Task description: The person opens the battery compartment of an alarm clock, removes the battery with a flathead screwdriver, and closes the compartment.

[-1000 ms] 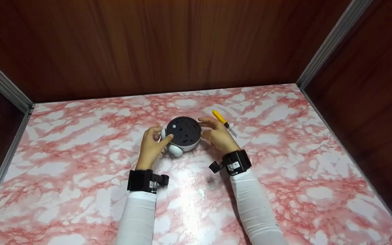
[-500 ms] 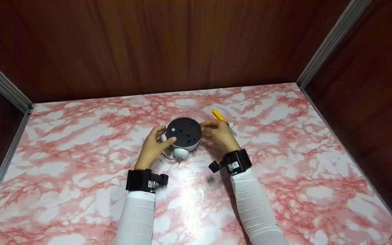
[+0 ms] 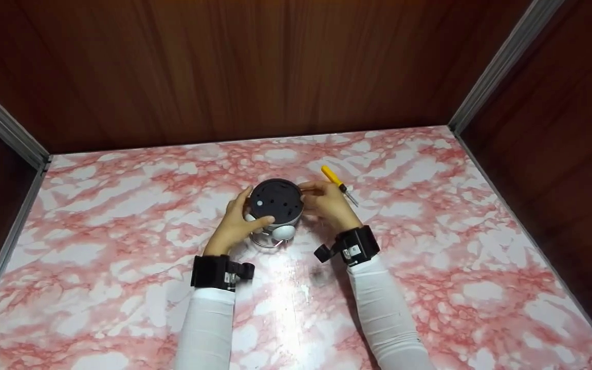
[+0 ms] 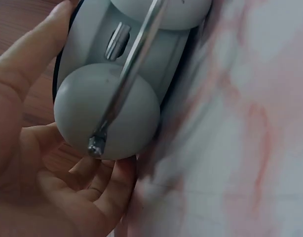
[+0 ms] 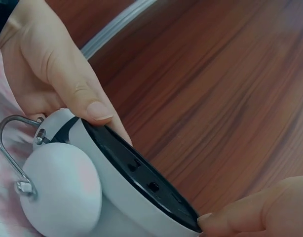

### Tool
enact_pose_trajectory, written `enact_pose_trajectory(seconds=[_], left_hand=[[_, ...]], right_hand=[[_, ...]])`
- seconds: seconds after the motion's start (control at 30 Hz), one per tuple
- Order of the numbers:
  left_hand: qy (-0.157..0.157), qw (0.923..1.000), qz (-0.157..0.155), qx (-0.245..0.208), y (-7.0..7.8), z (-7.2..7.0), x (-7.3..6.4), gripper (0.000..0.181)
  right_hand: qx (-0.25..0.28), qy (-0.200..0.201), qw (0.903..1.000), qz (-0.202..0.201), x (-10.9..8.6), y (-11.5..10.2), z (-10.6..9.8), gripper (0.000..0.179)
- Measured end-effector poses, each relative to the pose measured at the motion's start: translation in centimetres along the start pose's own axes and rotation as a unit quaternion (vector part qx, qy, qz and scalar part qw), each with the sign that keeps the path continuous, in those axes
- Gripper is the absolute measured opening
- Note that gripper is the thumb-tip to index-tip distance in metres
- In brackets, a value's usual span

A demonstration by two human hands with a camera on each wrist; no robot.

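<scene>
A white twin-bell alarm clock [image 3: 275, 201] stands on edge or tilted, its black back facing up, between the two hands. My left hand [image 3: 232, 224] grips its left side, thumb over the black rim and fingers around the far side. At the right rim, my right hand [image 3: 331, 205] holds the edge between thumb and fingertips. The rounded bells [image 4: 107, 111] and bent metal handle [image 4: 134, 64] point toward my body. Between the bells sits a small metal hammer [image 4: 117, 42]. The clock's front is hidden.
Just beyond the right hand lies a screwdriver [image 3: 333, 177] with a yellow handle. The pink-and-white marbled tabletop [image 3: 121, 221] ends at a brown wood-look back wall [image 3: 250, 72]. Similar panels with metal edging stand on both sides.
The clock has turned counterclockwise, so its bells swung from the lower left to the near side. My left hand followed, its thumb shifting right along the rim. The right hand stayed nearly in place.
</scene>
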State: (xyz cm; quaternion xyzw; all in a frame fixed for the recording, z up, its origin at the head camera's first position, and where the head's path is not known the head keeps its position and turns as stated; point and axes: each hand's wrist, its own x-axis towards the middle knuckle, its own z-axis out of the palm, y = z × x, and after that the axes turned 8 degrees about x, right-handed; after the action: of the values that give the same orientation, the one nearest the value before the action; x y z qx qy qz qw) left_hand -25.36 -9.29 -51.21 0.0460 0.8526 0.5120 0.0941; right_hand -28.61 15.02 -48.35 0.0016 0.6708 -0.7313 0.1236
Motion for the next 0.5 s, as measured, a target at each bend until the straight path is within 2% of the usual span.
enact_pose_trajectory(seconds=[0.1, 0.33, 0.5], left_hand=[[0.001, 1.0000, 0.003, 0.000, 0.05, 0.20, -0.02, 0.105], [0.016, 0.9986, 0.020, -0.047, 0.23, 0.80, -0.08, 0.099], [0.004, 0.9986, 0.019, -0.049, 0.34, 0.77, -0.29, 0.095]], right_hand=[[-0.002, 0.006, 1.0000, -0.006, 0.04, 0.09, 0.12, 0.034], [-0.027, -0.002, 0.9992, -0.030, 0.24, 0.36, 0.29, 0.036], [-0.052, -0.013, 0.9978, -0.039, 0.41, 0.51, 0.18, 0.036]])
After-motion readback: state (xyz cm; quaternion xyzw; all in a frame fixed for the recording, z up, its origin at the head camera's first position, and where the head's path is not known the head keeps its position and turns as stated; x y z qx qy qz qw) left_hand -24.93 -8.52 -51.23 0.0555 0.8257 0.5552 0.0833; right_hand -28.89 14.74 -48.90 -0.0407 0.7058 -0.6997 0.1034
